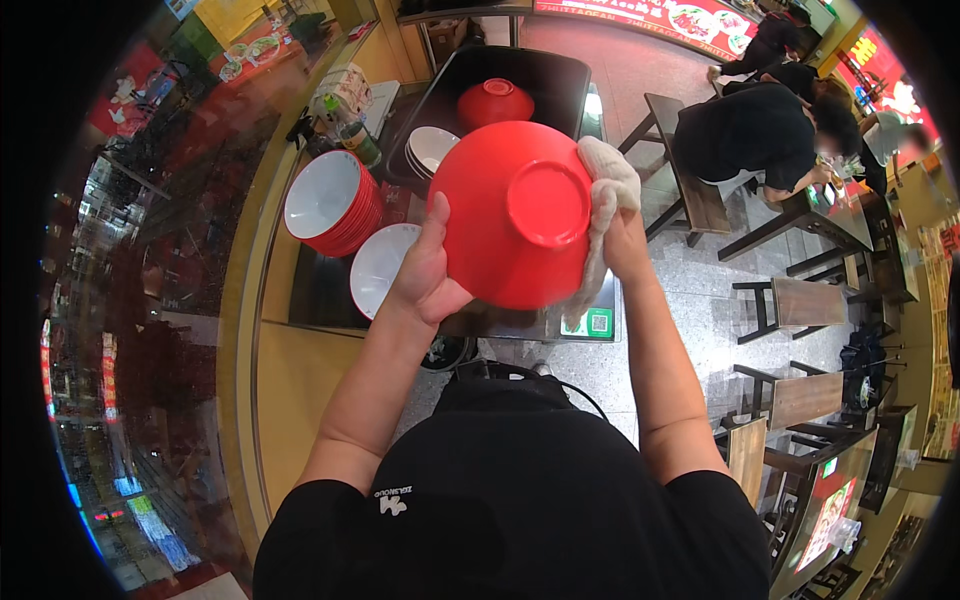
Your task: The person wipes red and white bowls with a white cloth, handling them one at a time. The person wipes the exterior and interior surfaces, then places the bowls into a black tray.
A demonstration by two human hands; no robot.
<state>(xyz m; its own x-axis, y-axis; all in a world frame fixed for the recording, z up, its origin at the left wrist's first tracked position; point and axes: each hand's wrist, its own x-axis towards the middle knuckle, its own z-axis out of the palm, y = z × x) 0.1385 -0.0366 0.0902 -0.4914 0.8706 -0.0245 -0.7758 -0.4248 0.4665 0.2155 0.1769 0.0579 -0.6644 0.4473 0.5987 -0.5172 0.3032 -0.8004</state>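
A large red bowl (480, 225) is held up before me with its underside and foot ring facing the camera. My left hand (427, 270) grips its left rim, the thumb lying on the red outside. On the right side, my right hand (626, 236) presses a whitish cloth (611, 180) against the bowl's edge; its fingers are partly hidden by the cloth. Left of the bowl stands a leaning stack of red bowls with white insides (322, 199). A single white-lined bowl (382, 262) sits nearer, partly behind my left hand.
A black tray (555, 71) at the back of the dark table (495, 322) holds an upturned red bowl (495, 105) and small white bowls (431, 146). Bottles (356, 139) stand at its left. Glass borders the left side. Right, people sit at a table near a wooden bench (686, 172).
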